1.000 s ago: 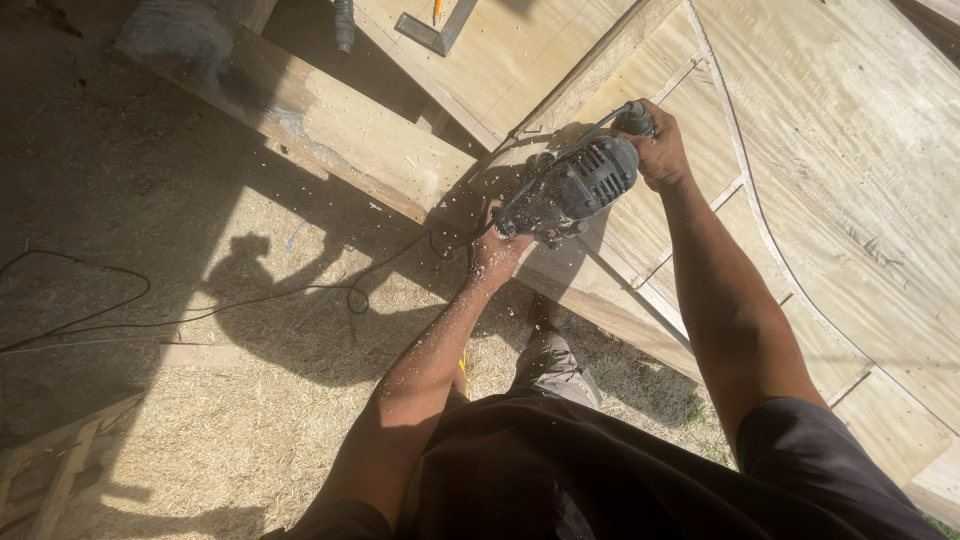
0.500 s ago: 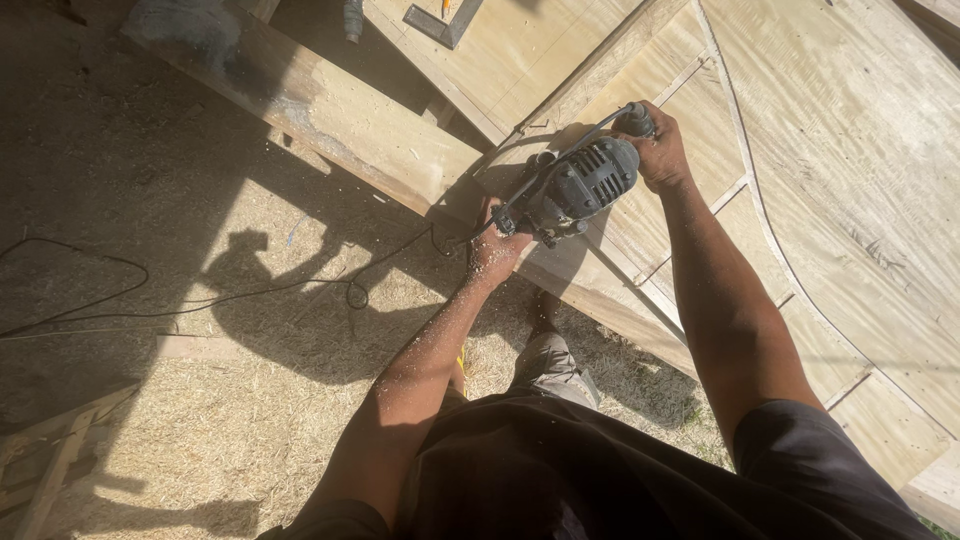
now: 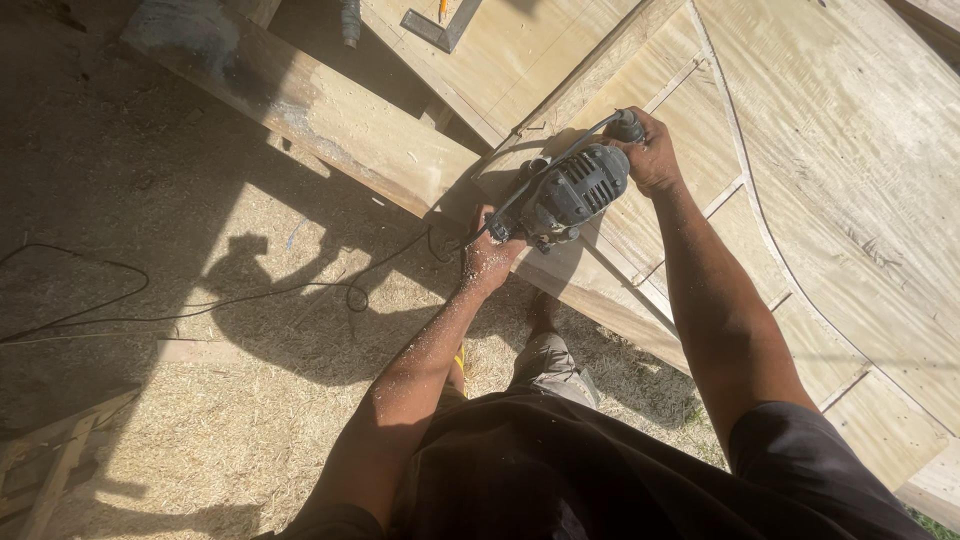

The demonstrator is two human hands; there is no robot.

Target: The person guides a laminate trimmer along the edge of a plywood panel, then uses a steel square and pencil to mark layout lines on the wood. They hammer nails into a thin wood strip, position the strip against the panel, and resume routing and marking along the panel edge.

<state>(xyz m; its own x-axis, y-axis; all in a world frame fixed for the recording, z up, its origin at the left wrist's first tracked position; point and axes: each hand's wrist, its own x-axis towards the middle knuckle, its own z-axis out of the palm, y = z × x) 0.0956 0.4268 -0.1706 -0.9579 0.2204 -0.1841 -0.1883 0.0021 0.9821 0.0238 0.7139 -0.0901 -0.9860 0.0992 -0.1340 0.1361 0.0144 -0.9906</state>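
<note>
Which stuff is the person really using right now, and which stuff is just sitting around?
Being used:
- grey power router, gripped by the left hand and the right hand
- black cord running from it
- plywood sheet under the tool

Just lying about:
- metal square on the far board
- long plank
- sawdust on the ground
- wooden frame at lower left

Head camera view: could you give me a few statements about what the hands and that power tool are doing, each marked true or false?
1. Both hands grip the grey power tool. True: left hand, right hand.
2. The tool sits on the sawdust ground. False: it rests on the wooden panel.
3. A black cord trails over the ground. True.
4. The metal square lies under the tool. False: it lies apart, on the far board.
</note>
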